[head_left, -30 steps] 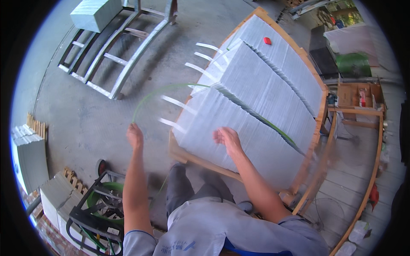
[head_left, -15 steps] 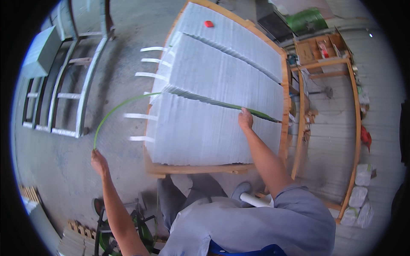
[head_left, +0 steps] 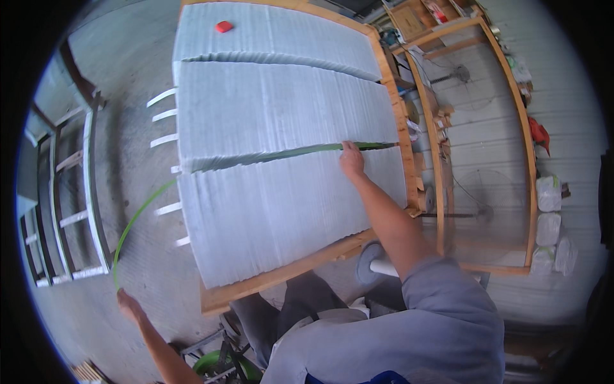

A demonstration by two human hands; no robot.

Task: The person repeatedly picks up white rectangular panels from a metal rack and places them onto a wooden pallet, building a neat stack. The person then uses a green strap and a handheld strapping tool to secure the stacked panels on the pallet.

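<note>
A long green strap (head_left: 132,221) bows out from the left side of a white, finely ridged stack (head_left: 288,211) that stands in rows. Its loop ends in my left hand (head_left: 130,305), which is closed round it low on the left, away from the stack. More of the green strap lies along the dark gap between the near row and the middle row. Over that gap, toward its right end, my right hand (head_left: 352,159) has its fingers closed on the strap.
Wooden boards (head_left: 399,109) edge the stack. Short white strips (head_left: 164,140) jut from its left side. A small red object (head_left: 224,27) lies on the far row. Metal frames (head_left: 93,192) stand left, a wooden frame (head_left: 532,185) right. A green reel (head_left: 214,365) sits by my legs.
The view has turned, so the stack lies at a different angle and further left. My left hand appears lower and further left, still on the strap. My right hand stays at the gap.
</note>
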